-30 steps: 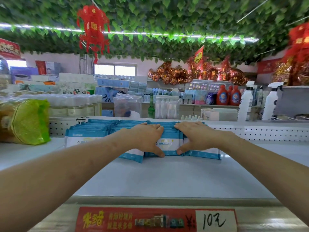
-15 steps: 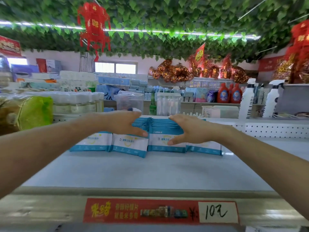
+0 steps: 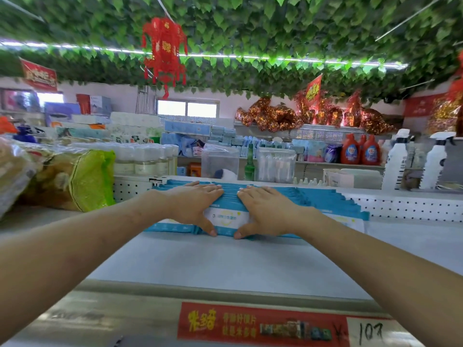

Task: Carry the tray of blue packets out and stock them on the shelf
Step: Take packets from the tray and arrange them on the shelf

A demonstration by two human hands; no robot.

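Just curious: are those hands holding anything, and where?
Nothing is gripped: left hand and right hand lie flat on top of the blue packets, thumbs against the front packet's lower edge.

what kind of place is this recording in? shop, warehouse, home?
Most likely a small retail shop. A red price label with a handwritten price sits on the shelf edge, blue packets stand in rows on it, and red detergent bottles and spray bottles line the shelves behind.
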